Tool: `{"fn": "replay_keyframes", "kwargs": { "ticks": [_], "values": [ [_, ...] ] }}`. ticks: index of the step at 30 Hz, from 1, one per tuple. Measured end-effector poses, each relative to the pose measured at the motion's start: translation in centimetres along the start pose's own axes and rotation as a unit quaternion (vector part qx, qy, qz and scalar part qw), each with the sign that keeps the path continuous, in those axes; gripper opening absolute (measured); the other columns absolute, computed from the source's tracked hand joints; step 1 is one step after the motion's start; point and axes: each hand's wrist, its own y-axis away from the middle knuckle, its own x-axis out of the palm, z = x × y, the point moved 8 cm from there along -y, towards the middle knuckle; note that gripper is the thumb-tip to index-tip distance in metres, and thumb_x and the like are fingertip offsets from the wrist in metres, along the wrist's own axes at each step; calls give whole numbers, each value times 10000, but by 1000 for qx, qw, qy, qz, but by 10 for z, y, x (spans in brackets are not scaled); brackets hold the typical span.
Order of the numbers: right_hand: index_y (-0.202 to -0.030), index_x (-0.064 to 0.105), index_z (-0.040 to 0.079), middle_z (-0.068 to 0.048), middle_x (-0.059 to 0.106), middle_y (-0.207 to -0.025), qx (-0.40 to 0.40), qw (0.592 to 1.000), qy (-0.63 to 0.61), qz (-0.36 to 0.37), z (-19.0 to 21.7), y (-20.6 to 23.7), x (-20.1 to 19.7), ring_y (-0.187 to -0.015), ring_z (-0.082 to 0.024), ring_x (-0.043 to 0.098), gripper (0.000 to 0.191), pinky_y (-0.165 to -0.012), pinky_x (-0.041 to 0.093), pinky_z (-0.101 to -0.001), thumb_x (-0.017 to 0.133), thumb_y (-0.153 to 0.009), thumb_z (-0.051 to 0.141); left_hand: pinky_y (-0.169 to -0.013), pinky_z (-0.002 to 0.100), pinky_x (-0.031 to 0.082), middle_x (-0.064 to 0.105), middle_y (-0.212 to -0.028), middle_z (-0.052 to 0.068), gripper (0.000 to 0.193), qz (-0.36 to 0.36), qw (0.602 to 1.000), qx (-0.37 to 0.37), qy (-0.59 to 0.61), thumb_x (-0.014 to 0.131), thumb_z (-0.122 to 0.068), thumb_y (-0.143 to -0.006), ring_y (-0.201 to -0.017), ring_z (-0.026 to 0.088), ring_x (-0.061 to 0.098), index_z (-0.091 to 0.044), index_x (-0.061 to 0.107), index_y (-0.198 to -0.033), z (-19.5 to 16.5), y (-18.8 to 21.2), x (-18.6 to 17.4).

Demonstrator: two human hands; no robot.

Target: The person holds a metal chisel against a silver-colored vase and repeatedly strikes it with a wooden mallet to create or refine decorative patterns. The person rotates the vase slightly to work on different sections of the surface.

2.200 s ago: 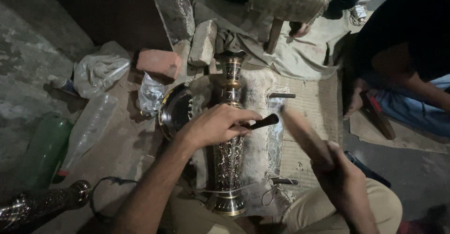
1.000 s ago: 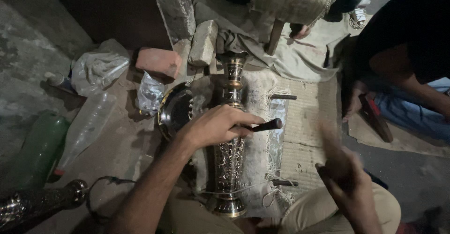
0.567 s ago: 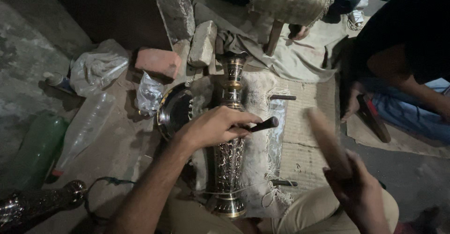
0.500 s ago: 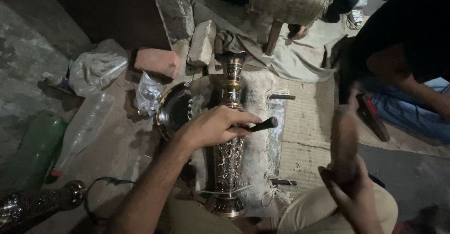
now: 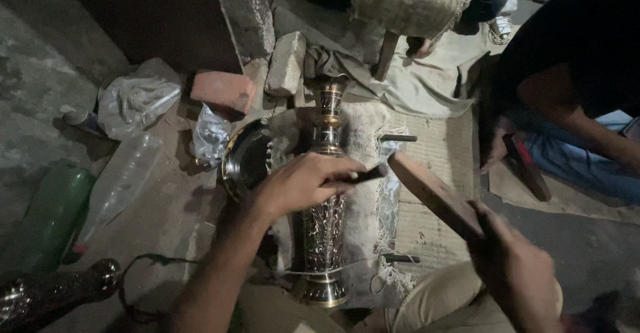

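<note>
We see the left hand (image 5: pixel 303 185) closed around a dark chisel-like tool (image 5: pixel 367 174), whose tip pokes out to the right of the fingers. The hand sits on the engraved brass vessel (image 5: pixel 325 220), about at its mid-body. The vessel lies on a frayed cloth mat (image 5: pixel 373 226) on the floor; its long axis runs from us straight away, foot near our knees, narrow neck toward the bricks at the far edge. The tool crosses that axis roughly at right angles, its free end pointing right.

The right hand (image 5: pixel 517 273) is closed around the handle of a wooden mallet (image 5: pixel 433 193). The mallet slants up and left from the fist, and its head is just beside the tool's free end, apart or barely touching; we cannot tell which. So the tool lies left of and beyond the right hand, and the mallet's long axis points almost straight at it. The left hand is the one on the vessel; the right is well off to its side.

Around: a dark round dish (image 5: pixel 243 163) touches the vessel's left side, with a red brick (image 5: pixel 223 90) and clear plastic bags (image 5: pixel 137 100) beyond. A green bottle (image 5: pixel 47 220) lies at the left edge of the floor. Another person's arm (image 5: pixel 573 116) shows at the right.
</note>
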Motion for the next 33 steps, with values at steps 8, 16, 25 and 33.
{"fn": "replay_keyframes", "kwargs": {
  "ticks": [8,16,25,33],
  "values": [
    [-1381,554,131,-202,752,-1063,-110,959,-257,-45,35,-5,-23,-928,-305,771,710,-711,627,-432,798,-739,311,-838,333,675,782,-1081,50,327,-330,938,-23,101,755,-190,-960,-1009,174,779,-130,586,-1234,16,69,-1],
    [-1453,542,277,-131,744,-1127,-197,978,45,-51,87,-52,-41,-861,-313,741,516,-710,617,-454,620,-943,274,-730,272,611,765,-1021,44,353,-360,927,59,85,793,-108,-936,-898,138,755,-93,633,-1250,1,79,2],
    [-1420,512,137,-124,685,-1223,-268,947,-151,-92,103,-63,-115,-1108,-326,704,666,-910,587,-456,774,-810,190,-718,311,590,750,-990,80,278,-389,919,43,33,811,-121,-924,-866,169,740,-69,673,-1161,3,82,3],
    [-1500,561,320,-131,704,-1307,-329,914,181,-155,129,-52,-127,-1131,-347,701,665,-994,544,-535,731,-858,336,-727,285,623,763,-1000,68,314,-336,939,1,75,774,-171,-946,-907,163,757,-75,656,-1221,21,74,16]
  ]
}}
